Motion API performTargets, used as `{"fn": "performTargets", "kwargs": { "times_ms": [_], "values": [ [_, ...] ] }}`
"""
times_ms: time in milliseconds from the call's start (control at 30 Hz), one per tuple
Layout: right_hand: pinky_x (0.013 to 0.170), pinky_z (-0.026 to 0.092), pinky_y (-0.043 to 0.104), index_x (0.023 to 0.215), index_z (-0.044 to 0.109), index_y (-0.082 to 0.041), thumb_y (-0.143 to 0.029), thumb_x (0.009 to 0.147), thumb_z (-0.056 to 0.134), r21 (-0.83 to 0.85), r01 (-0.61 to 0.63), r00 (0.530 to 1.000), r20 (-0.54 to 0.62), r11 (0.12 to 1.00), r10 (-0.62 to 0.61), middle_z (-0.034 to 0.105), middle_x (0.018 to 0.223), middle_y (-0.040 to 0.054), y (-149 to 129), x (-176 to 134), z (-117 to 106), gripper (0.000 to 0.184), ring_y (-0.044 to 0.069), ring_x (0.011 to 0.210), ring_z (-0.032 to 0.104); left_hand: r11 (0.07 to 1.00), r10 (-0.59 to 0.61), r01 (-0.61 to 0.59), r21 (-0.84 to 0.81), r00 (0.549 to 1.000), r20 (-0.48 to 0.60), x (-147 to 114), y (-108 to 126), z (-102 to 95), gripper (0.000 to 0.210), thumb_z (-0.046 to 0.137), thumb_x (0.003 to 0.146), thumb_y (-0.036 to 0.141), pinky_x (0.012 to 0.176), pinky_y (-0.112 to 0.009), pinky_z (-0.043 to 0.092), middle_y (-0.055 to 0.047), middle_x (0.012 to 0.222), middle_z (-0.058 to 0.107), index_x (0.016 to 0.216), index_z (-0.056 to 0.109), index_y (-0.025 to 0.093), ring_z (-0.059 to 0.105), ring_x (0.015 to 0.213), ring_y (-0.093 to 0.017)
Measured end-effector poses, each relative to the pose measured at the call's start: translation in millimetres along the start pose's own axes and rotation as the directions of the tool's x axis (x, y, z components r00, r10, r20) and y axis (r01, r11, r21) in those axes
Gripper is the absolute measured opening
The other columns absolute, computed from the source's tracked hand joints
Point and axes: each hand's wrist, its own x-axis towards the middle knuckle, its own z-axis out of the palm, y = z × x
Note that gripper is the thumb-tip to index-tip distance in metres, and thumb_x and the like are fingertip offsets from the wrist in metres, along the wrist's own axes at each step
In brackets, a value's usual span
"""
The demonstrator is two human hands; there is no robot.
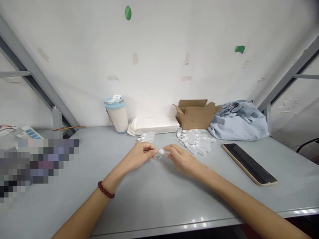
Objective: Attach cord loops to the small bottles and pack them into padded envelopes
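Observation:
Over the middle of the table, my right hand (183, 159) grips the body of a small translucent plastic bottle (162, 151) with a narrow white tip. My left hand (142, 153) pinches at the tip end, where a thin white loop hangs below; its fingers hide the very end. Just behind the left hand lies a small group of similar bottles (147, 135). A larger pile of bottles (196, 141), with thin loops among them, lies behind and to the right of the right hand.
At the back stand a cream cup with a blue lid (118, 114), a stack of flat white boxes (157, 124) and an open cardboard box (198, 116). A light blue cloth bundle (239, 121) and a phone (249, 164) lie right. The left side is pixelated.

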Motion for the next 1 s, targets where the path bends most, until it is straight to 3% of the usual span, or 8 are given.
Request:
{"fn": "performTargets", "kwargs": {
  "times_ms": [100,167,267,367,533,733,867,1000],
  "values": [
    [0.066,0.051,0.033,0.113,0.044,-0.015,-0.019,0.093,0.039,-0.054,-0.036,0.998,-0.058,0.998,0.032,0.061,0.094,0.0121,6.9,1.5,-4.5,0.02,0.021,0.082,0.058,0.999,-0.019,0.017,-0.03,0.998,-0.065,3.0,-3.5,-15.6,0.025,0.063,0.07,0.04,0.049,-0.022,0.035,0.002,0.054,0.055,0.063,0.064,0.017,0.046,0.05,-0.01],
    [0.066,0.051,0.034,0.112,0.044,-0.016,-0.021,0.093,0.04,-0.105,-0.082,0.994,-0.08,0.991,0.074,0.061,0.094,0.0123,13.5,1.4,-8.6,0.02,0.022,0.082,0.059,0.995,-0.058,0.038,-0.095,0.974,-0.219,7.0,-10.5,-25.8,0.026,0.064,0.068,0.041,0.048,-0.021,0.034,0.004,0.051,0.051,0.062,0.063,0.016,0.042,0.047,-0.009],
    [0.067,0.051,0.035,0.112,0.044,-0.015,-0.02,0.092,0.04,-0.162,-0.179,0.982,-0.087,0.97,0.166,0.062,0.097,0.0132,22.9,0.5,-13.4,0.021,0.023,0.086,0.06,0.987,-0.072,-0.013,-0.159,0.851,-0.52,16.2,-27.9,-37.3,0.026,0.067,0.066,0.042,0.048,-0.021,0.035,0.003,0.054,0.053,0.065,0.065,0.015,0.044,0.05,-0.009],
    [0.065,0.05,0.034,0.11,0.047,-0.015,-0.02,0.092,0.041,-0.216,-0.279,0.96,-0.06,0.936,0.272,0.062,0.099,0.013,26.3,1.4,-15.7,0.02,0.024,0.087,0.06,0.989,-0.052,-0.051,-0.142,0.769,-0.637,29.2,-45.6,-42.4,0.026,0.065,0.066,0.041,0.049,-0.022,0.037,0.0,0.062,0.06,0.069,0.066,0.015,0.049,0.055,-0.011],
    [0.061,0.045,0.03,0.106,0.051,-0.015,-0.018,0.091,0.043,-0.349,-0.422,0.871,0.102,0.837,0.481,0.062,0.102,0.0117,22.5,6.4,-18.7,0.018,0.025,0.095,0.059,0.99,-0.009,-0.09,-0.111,0.736,-0.677,50.5,-56.5,-40.7,0.024,0.061,0.071,0.037,0.059,-0.025,0.045,-0.006,0.077,0.069,0.077,0.067,0.014,0.061,0.073,-0.018],
    [0.061,0.041,0.029,0.105,0.055,-0.015,-0.019,0.093,0.04,-0.454,-0.496,0.774,0.154,0.74,0.614,0.061,0.105,0.0112,28.0,7.5,-26.5,0.02,0.024,0.097,0.058,0.984,-0.033,-0.094,-0.151,0.735,-0.677,47.7,-55.7,-33.3,0.042,0.053,0.08,0.034,0.068,-0.03,0.05,-0.013,0.11,0.067,0.115,0.057,0.013,0.062,0.099,-0.023],
    [0.062,0.041,0.029,0.108,0.055,-0.015,-0.021,0.093,0.038,-0.509,-0.515,0.716,0.187,0.69,0.672,0.06,0.112,0.0112,31.1,7.9,-31.5,0.023,0.024,0.101,0.057,0.983,-0.033,-0.088,-0.161,0.778,-0.627,40.5,-55.0,-31.2,0.039,0.054,0.079,0.032,0.075,-0.033,0.051,-0.014,0.115,0.065,0.112,0.06,0.012,0.061,0.103,-0.024],
    [0.062,0.041,0.029,0.106,0.056,-0.013,-0.024,0.091,0.045,-0.563,-0.509,0.649,0.246,0.651,0.72,0.063,0.105,0.0118,33.7,7.6,-35.2,0.022,0.026,0.097,0.059,0.986,-0.014,-0.092,-0.137,0.779,-0.626,39.6,-55.1,-31.4,0.037,0.052,0.08,0.032,0.083,-0.037,0.049,-0.015,0.114,0.066,0.11,0.06,0.012,0.061,0.104,-0.024]
  ]
}}
